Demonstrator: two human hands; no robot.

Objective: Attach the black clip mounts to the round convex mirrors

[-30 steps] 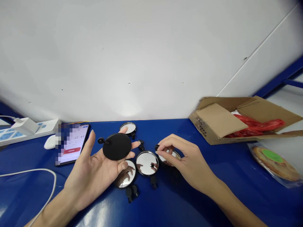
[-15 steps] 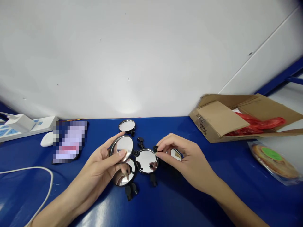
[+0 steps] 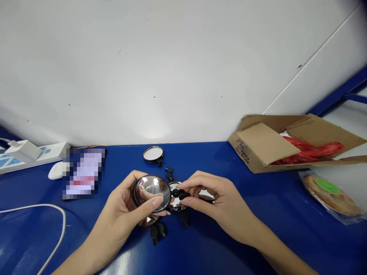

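Observation:
Left of centre, my left hand (image 3: 126, 206) grips a round black-rimmed mirror (image 3: 151, 191), with the thumb across its glass. My right hand (image 3: 212, 194) pinches a small black clamp (image 3: 185, 194), which meets the knob at that mirror's right edge. Beneath and between the hands lie more round mirrors, partly covered; one (image 3: 174, 206) shows behind the clamp. Black clamp pieces (image 3: 158, 232) rest below my left hand, and another small one (image 3: 169, 173) lies above. A separate round mirror (image 3: 153, 154) sits farther back on the blue table (image 3: 189, 252).
An open cardboard box (image 3: 258, 145) with red plastic stands at the back right, beside a wrapped round item (image 3: 329, 193). At the left are a phone (image 3: 84, 172), a white case (image 3: 57, 170), a power strip (image 3: 54, 152) and a white cable (image 3: 61, 229). A white wall rises behind.
The held mirror has moved right and down, and is tilted differently. My right hand has brought the black clamp left, against the mirror's knob.

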